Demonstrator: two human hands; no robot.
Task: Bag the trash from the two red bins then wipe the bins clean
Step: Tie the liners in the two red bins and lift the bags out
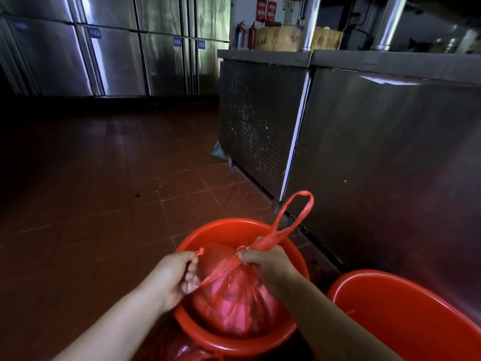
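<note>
Both hands were clamped on the bag's (pixel 234 303) handles: my left hand (pixel 174 276) pinched the short handle, my right hand (pixel 268 265) gripped the long one, its loop (pixel 299 212) sticking up past my knuckles. The full bag sat inside the nearer bin (pixel 229 227), on the floor (pixel 104 204) beside the steel counter (pixel 377 139); the second bin (pixel 406 319) stood just to its right, seemingly bare of trash. I judged this the knotting step: cross the handles low, snug against the bulge, and pull evenly outward so the thin plastic wouldn't tear. Keeping the bag resting in the bin while tightening seemed wise, as drips would stay contained. A second hitch would hold it before lifting out.
</note>
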